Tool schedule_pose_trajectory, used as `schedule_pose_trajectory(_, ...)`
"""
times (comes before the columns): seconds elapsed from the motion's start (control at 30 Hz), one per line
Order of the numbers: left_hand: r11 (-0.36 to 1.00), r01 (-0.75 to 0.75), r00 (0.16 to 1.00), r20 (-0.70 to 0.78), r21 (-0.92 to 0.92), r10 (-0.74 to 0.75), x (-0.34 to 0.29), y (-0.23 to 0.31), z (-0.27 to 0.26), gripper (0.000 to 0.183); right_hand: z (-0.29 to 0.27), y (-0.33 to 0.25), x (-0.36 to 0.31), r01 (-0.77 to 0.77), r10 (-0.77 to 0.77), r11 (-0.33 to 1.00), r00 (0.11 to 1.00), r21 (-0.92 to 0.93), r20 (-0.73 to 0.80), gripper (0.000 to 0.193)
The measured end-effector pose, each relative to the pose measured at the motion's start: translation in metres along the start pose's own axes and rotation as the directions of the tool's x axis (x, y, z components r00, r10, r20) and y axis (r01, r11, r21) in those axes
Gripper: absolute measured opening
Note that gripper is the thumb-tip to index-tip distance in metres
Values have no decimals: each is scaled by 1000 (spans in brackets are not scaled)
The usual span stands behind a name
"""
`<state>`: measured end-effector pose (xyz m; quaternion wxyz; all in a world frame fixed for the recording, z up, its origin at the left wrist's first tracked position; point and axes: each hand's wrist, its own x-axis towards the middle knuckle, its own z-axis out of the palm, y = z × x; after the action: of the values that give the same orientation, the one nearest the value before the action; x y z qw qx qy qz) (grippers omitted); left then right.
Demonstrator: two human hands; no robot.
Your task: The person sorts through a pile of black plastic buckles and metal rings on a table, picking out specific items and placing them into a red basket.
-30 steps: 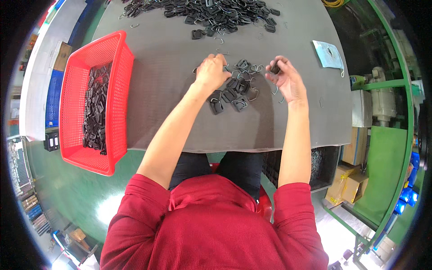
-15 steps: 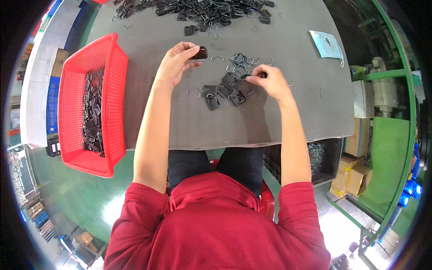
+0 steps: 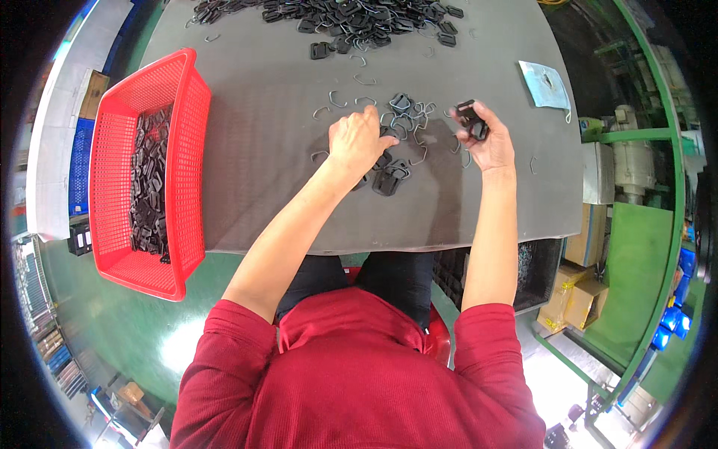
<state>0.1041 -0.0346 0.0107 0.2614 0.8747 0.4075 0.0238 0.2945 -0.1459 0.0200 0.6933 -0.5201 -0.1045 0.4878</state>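
Note:
My left hand [image 3: 357,142] is back-up over the left side of a small group of black plastic buckles [image 3: 388,179] and bent wire hooks [image 3: 402,105]. Its thumb and index finger are apart; the other fingertips are hidden beneath it, and I see nothing held. To the right of that group, my right hand [image 3: 492,144] is raised with its fingers curled round black buckles [image 3: 471,120], more than one by the look of it. Several loose wire hooks [image 3: 338,99] lie around both hands on the grey table.
A large heap of black buckles and hooks [image 3: 351,19] covers the table's far side. At the left stands a red plastic basket [image 3: 192,179] with black pieces inside. A light blue face mask [image 3: 544,84] lies at the right. Below the table's right edge is a dark crate [image 3: 550,273].
My left hand has moved right and nearer to me, and the dark piece it held no longer shows. My right hand has moved right and turned, with black buckles now visible in it.

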Motion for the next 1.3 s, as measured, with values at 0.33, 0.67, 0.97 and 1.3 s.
schedule_pose_trajectory(0.33, 983, -15, 998, -65, -183, 3, 8, -23, -16, 27, 50, 11, 79, 237, 10, -81, 971, -968, 237, 26)
schedule_pose_trajectory(0.67, 94, 237, 948, 251, -967, 194, -4, -53, -48, 22, 54, 12, 62, 280, 177, -72, 948, -957, 264, 33)
schedule_pose_trajectory(0.97, 940, -341, 934, -124, -25, 335, -18, -32, 5, 28, 42, -9, 50, 120, 118, 419, 976, -900, 185, 27)
schedule_pose_trajectory(1.3, -29, 188, 971, 181, -982, 157, -27, -63, -49, 23, 1, 1, 38, 146, -217, 387, 974, -910, 64, 34)
